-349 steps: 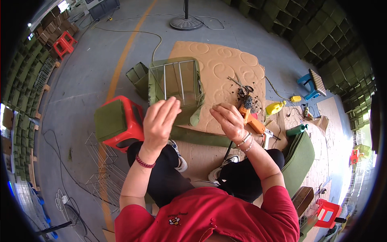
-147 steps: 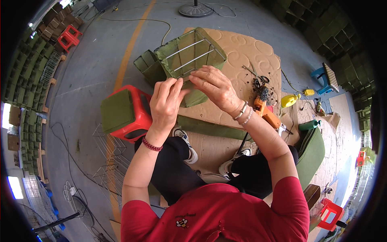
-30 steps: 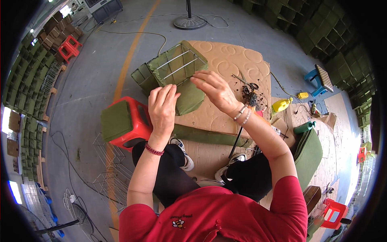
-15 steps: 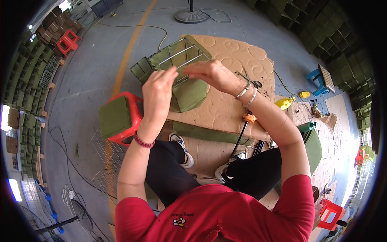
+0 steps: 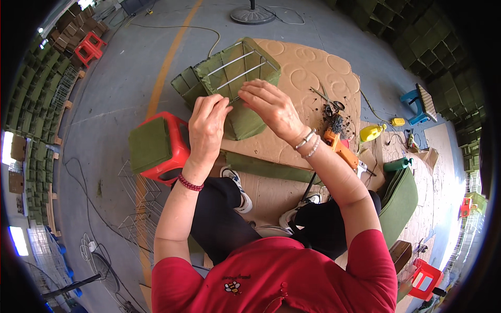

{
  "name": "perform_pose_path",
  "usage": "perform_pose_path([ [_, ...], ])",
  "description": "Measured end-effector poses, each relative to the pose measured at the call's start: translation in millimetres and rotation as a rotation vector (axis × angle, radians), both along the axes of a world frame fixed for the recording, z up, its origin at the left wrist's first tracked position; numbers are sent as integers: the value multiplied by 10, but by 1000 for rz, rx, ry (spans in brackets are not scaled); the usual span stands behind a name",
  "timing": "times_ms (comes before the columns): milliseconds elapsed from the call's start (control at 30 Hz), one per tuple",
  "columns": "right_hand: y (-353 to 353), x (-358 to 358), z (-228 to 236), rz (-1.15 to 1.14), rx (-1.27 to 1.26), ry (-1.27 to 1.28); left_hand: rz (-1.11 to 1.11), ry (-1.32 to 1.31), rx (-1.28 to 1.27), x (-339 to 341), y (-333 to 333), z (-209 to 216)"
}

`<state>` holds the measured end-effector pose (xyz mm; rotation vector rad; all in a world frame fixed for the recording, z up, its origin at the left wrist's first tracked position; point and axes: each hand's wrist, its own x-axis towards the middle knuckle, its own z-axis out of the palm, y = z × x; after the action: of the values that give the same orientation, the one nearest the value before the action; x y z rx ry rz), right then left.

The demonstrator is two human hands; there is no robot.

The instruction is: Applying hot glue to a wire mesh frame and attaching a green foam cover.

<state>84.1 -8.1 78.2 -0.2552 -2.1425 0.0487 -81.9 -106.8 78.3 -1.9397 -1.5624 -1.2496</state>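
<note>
A square wire-frame basket lined with green fabric (image 5: 229,70) lies tipped on a brown cardboard sheet (image 5: 308,73) in front of me. My left hand (image 5: 207,125) pinches the basket's near edge, with a red bead bracelet on that wrist. My right hand (image 5: 269,107) presses its fingers on the green fabric along the same edge, silver bangles at the wrist. Both hands grip the green liner where it wraps over the wire rim.
A red plastic stool (image 5: 159,146) topped with folded green fabric stands at my left. An orange glue gun (image 5: 339,148), scissors and scraps (image 5: 331,112) lie at right, beside a yellow bottle (image 5: 373,131). Bare wire frames (image 5: 138,203) lie on the floor. Stacked green fabric (image 5: 399,201) sits right.
The basket has been turned and tilted over the last seconds. Both hands moved from its upper side to its near edge, closer together.
</note>
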Motion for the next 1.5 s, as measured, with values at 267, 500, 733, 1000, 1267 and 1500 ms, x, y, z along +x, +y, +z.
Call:
perform_pose_path([
  [267,254,-59,178,57,-197,-345,-64,50,-199,-113,162,218],
  [500,146,156,281,-18,-520,-84,-34,-467,17,-116,-109,197],
  [733,-110,210,-91,-49,-90,55,-4,30,32,11,-50,-63],
  [1000,255,-1,-13,59,-155,-27,-35,98,-9,-41,128,-16],
  [1267,297,-30,105,80,-298,-69,-26,68,-43,-39,180,49],
  [1500,96,99,224,3,-375,-156,-126,-82,-114,-1,91,164],
])
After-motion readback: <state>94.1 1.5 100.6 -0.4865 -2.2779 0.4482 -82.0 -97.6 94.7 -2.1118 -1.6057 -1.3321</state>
